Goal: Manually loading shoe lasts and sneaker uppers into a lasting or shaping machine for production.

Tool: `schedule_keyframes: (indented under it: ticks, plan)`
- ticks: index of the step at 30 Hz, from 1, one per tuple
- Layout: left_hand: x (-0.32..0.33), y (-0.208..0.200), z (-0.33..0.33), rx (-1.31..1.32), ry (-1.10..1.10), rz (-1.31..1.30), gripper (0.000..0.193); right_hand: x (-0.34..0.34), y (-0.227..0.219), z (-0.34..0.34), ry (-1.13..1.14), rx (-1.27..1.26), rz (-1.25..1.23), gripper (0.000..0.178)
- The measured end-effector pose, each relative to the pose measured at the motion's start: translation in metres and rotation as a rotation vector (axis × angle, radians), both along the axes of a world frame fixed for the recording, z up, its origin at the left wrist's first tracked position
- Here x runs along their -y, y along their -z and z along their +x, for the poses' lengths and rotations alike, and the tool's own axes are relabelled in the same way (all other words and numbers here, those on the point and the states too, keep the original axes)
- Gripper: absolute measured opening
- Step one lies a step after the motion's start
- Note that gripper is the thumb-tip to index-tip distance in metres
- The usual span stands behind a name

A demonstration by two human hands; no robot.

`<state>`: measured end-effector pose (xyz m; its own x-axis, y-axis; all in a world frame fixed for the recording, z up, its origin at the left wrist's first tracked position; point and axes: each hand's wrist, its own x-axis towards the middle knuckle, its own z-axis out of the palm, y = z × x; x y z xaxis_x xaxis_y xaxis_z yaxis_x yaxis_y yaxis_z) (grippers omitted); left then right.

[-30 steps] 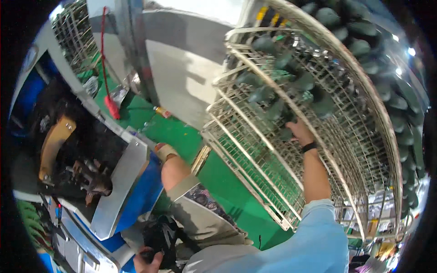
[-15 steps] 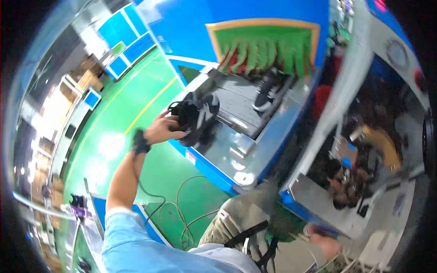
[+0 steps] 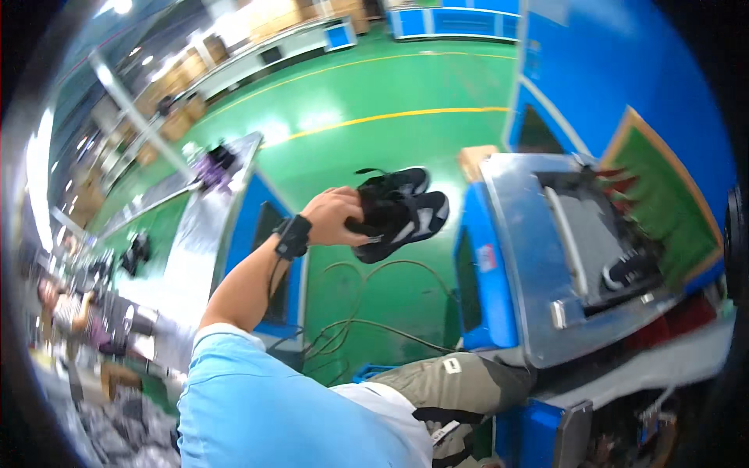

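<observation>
While the left arm reaches out over the green floor (image 3: 406, 300), the left hand (image 3: 335, 217) grips a pair of black shoes (image 3: 402, 210) with pale side patches. Its fingers are clamped on the shoes near their openings, thumb on the nearer side, and the toes point away to the right. Both shoes are in the air, side by side, between a long metal-topped bench (image 3: 201, 257) on the left and a blue machine (image 3: 485, 265) on the right. How the right hand's fingers stand cannot be told. On the machine's grey belt (image 3: 581, 222) lies another dark shoe (image 3: 620, 273), next to a green strip curtain (image 3: 679, 207). Loose cables (image 3: 390, 321) curl across the floor below the held pair, and a cardboard box (image 3: 477, 160) sits just beside the machine's far corner.
</observation>
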<state>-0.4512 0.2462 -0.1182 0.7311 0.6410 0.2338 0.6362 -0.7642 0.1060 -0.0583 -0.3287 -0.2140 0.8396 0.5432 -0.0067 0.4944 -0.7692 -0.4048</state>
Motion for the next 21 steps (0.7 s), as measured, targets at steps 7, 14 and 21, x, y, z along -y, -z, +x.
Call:
schedule_keyframes:
  ticks: [7, 14, 21]
  plan:
    - [0.14, -0.055, -0.294, -0.188, -0.746, 0.138, 0.036, -0.114, 0.0, -0.031, -0.478, -0.249, 0.096, 0.032]
    - [0.096, -0.031, -0.368, -0.573, -1.44, 0.722, 0.018, -0.128, 0.008, -0.038, -0.51, -0.204, 0.178, 0.03]
    - [-0.065, 0.038, 0.024, 0.002, -0.129, 0.295, 0.028, -0.082, 0.029, -0.031, -0.254, -0.21, 0.199, 0.027]
